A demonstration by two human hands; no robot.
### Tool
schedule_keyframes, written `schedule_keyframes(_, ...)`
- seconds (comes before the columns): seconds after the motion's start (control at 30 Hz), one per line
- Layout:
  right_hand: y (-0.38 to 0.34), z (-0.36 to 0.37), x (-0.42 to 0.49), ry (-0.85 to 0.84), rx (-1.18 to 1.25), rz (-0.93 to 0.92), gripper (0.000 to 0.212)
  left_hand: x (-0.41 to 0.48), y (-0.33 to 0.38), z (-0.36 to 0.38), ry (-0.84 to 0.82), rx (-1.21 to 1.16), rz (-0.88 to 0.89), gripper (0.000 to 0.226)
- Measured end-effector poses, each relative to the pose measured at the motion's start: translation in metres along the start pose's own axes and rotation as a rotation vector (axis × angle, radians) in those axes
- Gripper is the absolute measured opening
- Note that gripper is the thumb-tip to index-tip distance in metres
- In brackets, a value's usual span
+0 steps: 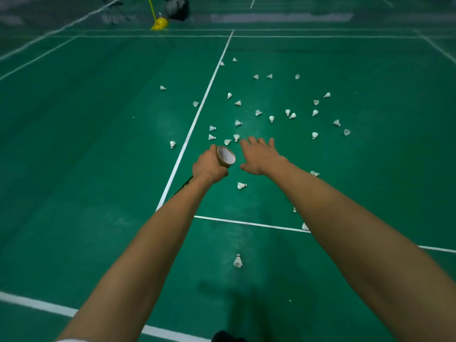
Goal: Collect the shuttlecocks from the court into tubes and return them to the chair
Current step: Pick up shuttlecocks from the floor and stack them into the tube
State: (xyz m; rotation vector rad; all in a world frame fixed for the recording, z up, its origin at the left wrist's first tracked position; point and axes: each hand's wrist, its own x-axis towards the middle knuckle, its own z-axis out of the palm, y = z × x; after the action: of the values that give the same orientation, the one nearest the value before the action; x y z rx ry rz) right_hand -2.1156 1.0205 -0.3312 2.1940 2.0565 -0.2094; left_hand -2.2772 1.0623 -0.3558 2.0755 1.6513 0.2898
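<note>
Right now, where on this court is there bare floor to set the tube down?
Left of the long white line, the green floor is almost bare, just three shuttlecocks. Right of it, beyond the right hand, shuttlecocks lie crowded.

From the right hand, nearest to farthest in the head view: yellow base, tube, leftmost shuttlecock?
1. tube, just beside the right hand, gripped by the left hand.
2. leftmost shuttlecock, on the floor left of the white line.
3. yellow base, far back, upper left.
</note>
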Motion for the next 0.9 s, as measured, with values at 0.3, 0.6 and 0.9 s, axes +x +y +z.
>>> schedule_keyframes(0.3,-0.012,0.024,-0.022,-0.057,0.080,0.072,0.072,-0.032,-0.003,0.022,0.013,0.106,0.073,0.061)
schedule_keyframes(0.6,-0.037,0.056,0.033,-0.066,0.052,0.090,0.065,0.034,-0.032,0.050,-0.109,0.056,0.083,0.061)
schedule_keyframes(0.9,-0.049,0.254,0.095,-0.141,0.067,0.149,0.052,0.079,-0.128,0.220,-0.161,0.087,0.020,0.051)
